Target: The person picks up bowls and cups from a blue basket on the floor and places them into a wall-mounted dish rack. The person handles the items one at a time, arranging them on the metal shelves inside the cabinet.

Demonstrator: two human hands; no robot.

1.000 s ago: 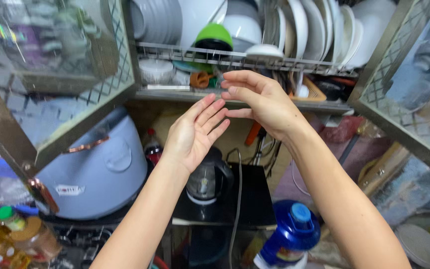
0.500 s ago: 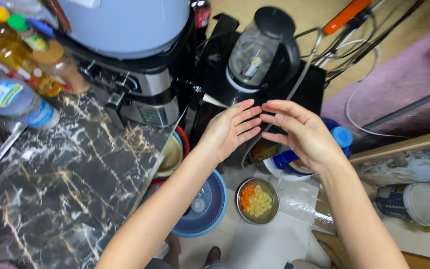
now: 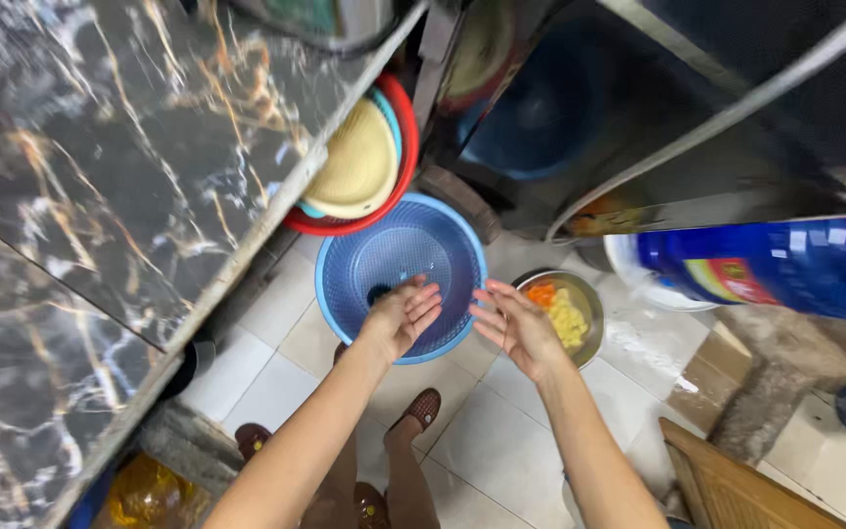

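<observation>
"Where were your hands at that moment?"

"Both were low, over the floor tiles. My left hand was above the near side of the blue strainer basket, and my right hand was between that basket and the small metal bowl."

"Holding anything?"

"No. Both hands were empty, with the fingers loose and spread and the palms turned towards each other. I could not tell whether the left one touched the basket or only hung over it."

"Where did the basket and bowl sit?"

"On the floor, side by side, just out from the marble counter. The bowl had orange and yellow cut pieces in it. A red basin with a pale yellow one inside it leaned under the counter's edge, and a big blue bottle stood out on my right."

"What step would you call it?"

"The reach down, I'd judge, with nothing gripped yet. Taking the basket would have called for fingers over its rim, and the bowl would have needed lifting level so the pieces stayed in."
</observation>
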